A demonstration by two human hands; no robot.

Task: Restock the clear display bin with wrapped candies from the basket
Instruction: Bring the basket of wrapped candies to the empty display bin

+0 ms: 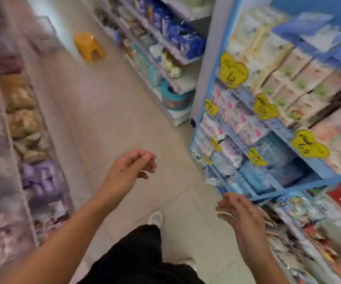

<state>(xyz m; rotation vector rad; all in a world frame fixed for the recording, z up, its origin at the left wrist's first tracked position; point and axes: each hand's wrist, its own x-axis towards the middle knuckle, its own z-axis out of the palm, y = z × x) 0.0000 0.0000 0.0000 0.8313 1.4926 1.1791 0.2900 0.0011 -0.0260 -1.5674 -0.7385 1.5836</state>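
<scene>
The view is blurred and looks down a shop aisle with a pale tiled floor (pixel 108 111). The left hand (pixel 128 168) is held out over the floor, palm turned inward, fingers loosely curled and a little apart, gripping nothing. The right hand (pixel 241 212) hangs lower and nearer the right-hand shelving, fingers also relaxed and slightly spread, empty. The two hands are well apart and touch nothing. Along the left edge runs a row of clear bins (pixel 25 128) holding wrapped candies (pixel 40 179), some purple, some tan and gold; the blur hides which bin is the one to fill. No basket can be made out. On the right stands a blue shelf unit (pixel 278 128) stacked with boxed and wrapped packs, with yellow price tags (pixel 233 73) clipped to its edges. Farther down the aisle a yellow stool (pixel 88 46) sits on the floor, and a teal bucket (pixel 174 99) rests on the lowest shelf beyond the blue unit. Below the hands, the person's black trousers (pixel 136 257) and a white shoe (pixel 155 219) show above the tiles.
</scene>
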